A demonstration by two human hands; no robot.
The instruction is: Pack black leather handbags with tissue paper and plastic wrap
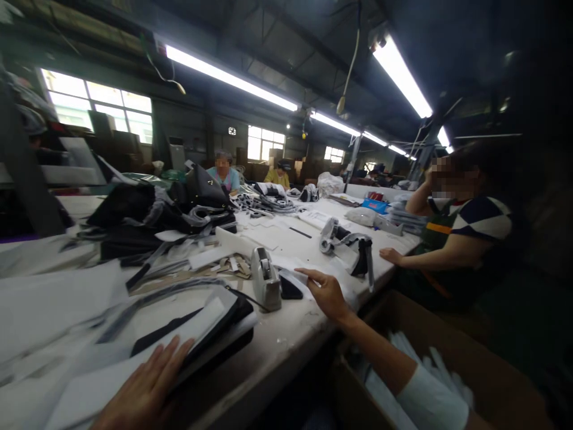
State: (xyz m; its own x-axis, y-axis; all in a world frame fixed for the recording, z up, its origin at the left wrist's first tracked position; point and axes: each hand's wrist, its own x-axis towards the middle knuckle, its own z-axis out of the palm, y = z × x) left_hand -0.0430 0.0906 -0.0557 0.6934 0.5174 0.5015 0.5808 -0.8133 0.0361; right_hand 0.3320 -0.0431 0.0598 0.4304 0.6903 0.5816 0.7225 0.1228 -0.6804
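Observation:
My left hand [154, 379] lies flat, fingers stretched, on a white paper sheet [197, 325] over a black bag [233, 328] at the table's near edge. A wrapped, looped strap [179, 286] arches behind that bag. To the right, my right hand [329, 295] hovers by the table edge, index finger stretched out to the left and the other fingers partly curled; I see nothing held in it. Just left of its fingertips are a grey tape dispenser [266, 283] and a flat black object [290, 286]. Thin white plastic [286, 263] lies behind the fingertips.
Black bags [147, 209] are piled at the left, with paper and card scraps [224, 266] before them. A partly wrapped strap bundle [347, 242] lies right of centre. A co-worker [465, 239] stands at right, near a cardboard box [447, 334] below the table. Others sit opposite.

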